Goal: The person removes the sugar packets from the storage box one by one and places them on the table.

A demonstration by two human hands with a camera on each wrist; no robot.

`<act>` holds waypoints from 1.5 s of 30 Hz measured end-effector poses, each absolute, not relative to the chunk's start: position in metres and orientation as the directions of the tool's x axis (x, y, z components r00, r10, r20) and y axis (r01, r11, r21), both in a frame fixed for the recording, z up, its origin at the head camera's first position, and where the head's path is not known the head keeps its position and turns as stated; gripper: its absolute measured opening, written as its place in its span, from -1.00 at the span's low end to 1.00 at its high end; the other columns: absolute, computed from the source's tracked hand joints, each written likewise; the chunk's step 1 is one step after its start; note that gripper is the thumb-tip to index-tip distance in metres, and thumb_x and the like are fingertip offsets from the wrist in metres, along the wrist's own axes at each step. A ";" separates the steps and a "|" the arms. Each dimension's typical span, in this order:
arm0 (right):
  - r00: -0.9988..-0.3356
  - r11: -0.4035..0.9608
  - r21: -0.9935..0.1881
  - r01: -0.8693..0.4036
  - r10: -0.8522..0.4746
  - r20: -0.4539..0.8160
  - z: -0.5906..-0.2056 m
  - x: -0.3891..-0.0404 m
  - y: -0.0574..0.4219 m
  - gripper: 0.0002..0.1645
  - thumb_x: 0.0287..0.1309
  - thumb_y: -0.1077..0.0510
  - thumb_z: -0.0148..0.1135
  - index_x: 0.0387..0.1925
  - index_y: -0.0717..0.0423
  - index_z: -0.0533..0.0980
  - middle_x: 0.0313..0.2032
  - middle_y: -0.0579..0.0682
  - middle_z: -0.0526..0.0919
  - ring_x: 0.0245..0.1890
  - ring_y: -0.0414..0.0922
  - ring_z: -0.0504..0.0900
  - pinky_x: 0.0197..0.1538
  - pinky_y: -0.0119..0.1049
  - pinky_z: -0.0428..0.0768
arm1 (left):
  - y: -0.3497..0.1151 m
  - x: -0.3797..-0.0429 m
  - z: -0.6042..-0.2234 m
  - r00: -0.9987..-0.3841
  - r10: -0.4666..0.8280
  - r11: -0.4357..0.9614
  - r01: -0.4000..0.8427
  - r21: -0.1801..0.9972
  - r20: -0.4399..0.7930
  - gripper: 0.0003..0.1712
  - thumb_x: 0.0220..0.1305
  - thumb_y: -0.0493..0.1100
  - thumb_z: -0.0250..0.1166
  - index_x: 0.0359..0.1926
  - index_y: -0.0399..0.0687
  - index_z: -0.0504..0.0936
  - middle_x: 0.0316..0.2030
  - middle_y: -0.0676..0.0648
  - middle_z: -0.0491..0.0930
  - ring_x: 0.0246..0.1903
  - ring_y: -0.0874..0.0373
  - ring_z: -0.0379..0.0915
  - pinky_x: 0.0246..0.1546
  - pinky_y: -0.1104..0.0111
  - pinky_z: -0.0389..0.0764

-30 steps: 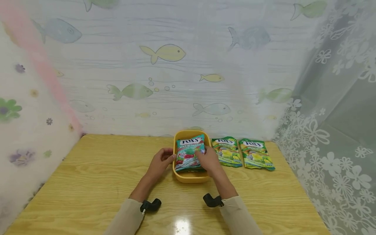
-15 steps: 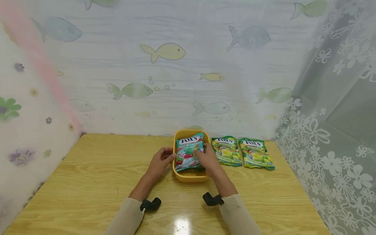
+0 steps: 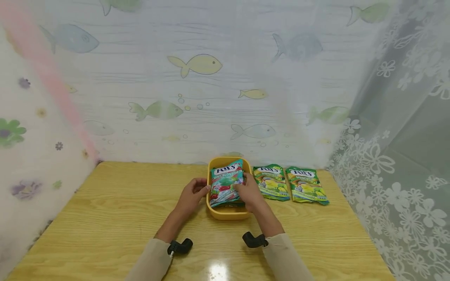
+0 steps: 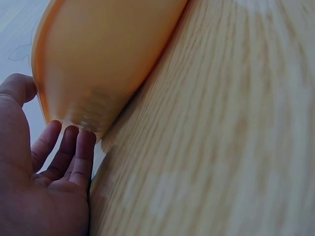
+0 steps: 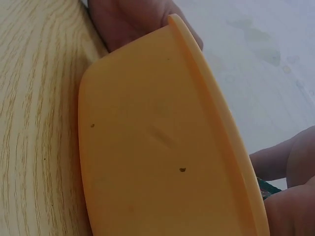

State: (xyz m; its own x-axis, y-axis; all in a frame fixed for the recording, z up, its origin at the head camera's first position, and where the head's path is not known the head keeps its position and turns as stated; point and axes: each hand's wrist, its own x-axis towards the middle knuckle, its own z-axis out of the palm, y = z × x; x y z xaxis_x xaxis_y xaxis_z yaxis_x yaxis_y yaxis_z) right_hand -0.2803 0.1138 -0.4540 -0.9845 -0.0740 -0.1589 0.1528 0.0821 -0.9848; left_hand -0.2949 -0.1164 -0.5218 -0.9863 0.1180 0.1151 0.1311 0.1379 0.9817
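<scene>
So I'm watching this through the cameras from way over here. The right hand [image 3: 250, 193] has the teal candy bag [image 3: 225, 183] (it says FOX'S, Mint Blossom) clamped by its right edge, thumb on the printed front and the other fingers mostly hidden behind it. From the right wrist I just get a sliver of dark green wrapper by the fingers, over the rim.

That bag sits inside the yellow box [image 3: 230, 214], at a slant, top end toward the far side and leaning right. There's a darker green edge peeking out under its near end, can't tell what that is.

My left hand [image 3: 190, 197] isn't clamped on anything: thumb and fingers are apart, the thumb at the rim and fingertips against the outside of the box on its left.

The box is on the wooden table [image 3: 140, 210], close to the far edge. Just right of it there's a green candy bag [image 3: 270, 182], then a second green bag [image 3: 306, 185] beside that one, both lying face up. Fish-print sheet [image 3: 200, 125] along the far side, lacy flower curtain [image 3: 397, 187] on the right. The right wrist also shows me a couple of dark specks on the box's outer wall.
</scene>
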 end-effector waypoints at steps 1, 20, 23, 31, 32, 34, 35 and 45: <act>-0.985 0.078 -0.986 0.148 -0.074 -0.154 -0.455 -0.280 0.113 -0.27 0.58 0.30 0.04 0.60 0.33 0.00 0.25 0.38 0.45 0.05 0.13 0.64 0.01 -0.08 0.71 | -0.117 -0.295 -0.522 -0.986 0.118 0.138 0.131 0.982 0.115 -0.55 0.56 -0.07 0.33 0.29 -0.23 0.54 0.21 -0.23 0.58 0.20 -0.07 0.56 0.20 0.23 0.61; -0.989 0.054 -0.988 0.144 -0.012 -0.145 -0.452 -0.279 0.109 -0.24 0.52 0.38 0.08 0.59 0.35 0.02 0.26 0.40 0.44 0.13 0.17 0.60 0.10 -0.05 0.68 | -0.117 -0.295 -0.523 -0.984 0.127 0.139 0.143 0.980 0.126 -0.57 0.55 -0.05 0.33 0.27 -0.18 0.55 0.19 -0.19 0.60 0.18 -0.01 0.58 0.12 0.27 0.67; -0.990 0.047 -0.989 0.142 -0.014 -0.143 -0.452 -0.278 0.109 -0.24 0.53 0.38 0.07 0.60 0.33 0.02 0.27 0.40 0.44 0.14 0.19 0.61 0.10 -0.04 0.68 | -0.118 -0.294 -0.523 -0.984 0.129 0.135 0.142 0.981 0.125 -0.58 0.56 -0.07 0.32 0.28 -0.18 0.55 0.20 -0.19 0.60 0.18 -0.02 0.58 0.11 0.27 0.67; -0.994 0.054 -0.993 0.109 0.015 -0.108 -0.448 -0.278 0.118 -0.27 0.55 0.38 0.04 0.59 0.31 0.03 0.33 0.39 0.41 0.20 0.25 0.59 0.21 0.07 0.65 | -0.114 -0.299 -0.522 -0.981 0.140 0.127 0.150 0.981 0.132 -0.53 0.55 -0.06 0.33 0.31 -0.21 0.54 0.22 -0.23 0.59 0.19 -0.05 0.57 0.15 0.26 0.65; -0.994 0.054 -0.992 0.111 0.017 -0.110 -0.447 -0.277 0.119 -0.27 0.55 0.38 0.04 0.60 0.31 0.02 0.34 0.39 0.41 0.21 0.25 0.59 0.21 0.07 0.65 | -0.115 -0.298 -0.523 -0.983 0.137 0.128 0.141 0.982 0.124 -0.53 0.55 -0.06 0.33 0.31 -0.20 0.54 0.22 -0.23 0.60 0.19 -0.04 0.57 0.14 0.26 0.65; -0.993 0.045 -0.992 0.115 0.018 -0.114 -0.447 -0.276 0.119 -0.26 0.55 0.38 0.05 0.60 0.30 0.03 0.34 0.40 0.42 0.22 0.27 0.59 0.21 0.07 0.65 | -0.117 -0.297 -0.524 -0.985 0.130 0.131 0.128 0.983 0.111 -0.54 0.55 -0.06 0.34 0.30 -0.19 0.54 0.22 -0.22 0.60 0.19 -0.03 0.57 0.13 0.27 0.65; -0.993 0.043 -0.993 0.112 0.023 -0.112 -0.446 -0.275 0.119 -0.26 0.56 0.37 0.06 0.60 0.30 0.03 0.35 0.40 0.42 0.22 0.27 0.59 0.20 0.07 0.66 | -0.118 -0.297 -0.525 -0.986 0.130 0.133 0.125 0.983 0.107 -0.54 0.55 -0.06 0.34 0.31 -0.19 0.54 0.22 -0.22 0.59 0.19 -0.03 0.56 0.14 0.28 0.65; -0.994 -0.043 -0.994 0.102 0.032 -0.103 -0.435 -0.271 0.125 -0.25 0.56 0.37 0.03 0.61 0.27 0.00 0.38 0.37 0.39 0.28 0.28 0.55 0.28 0.10 0.63 | -0.121 -0.296 -0.524 -0.982 0.145 0.124 0.138 0.983 0.120 -0.51 0.55 -0.05 0.33 0.32 -0.23 0.53 0.25 -0.27 0.57 0.24 -0.10 0.55 0.20 0.20 0.62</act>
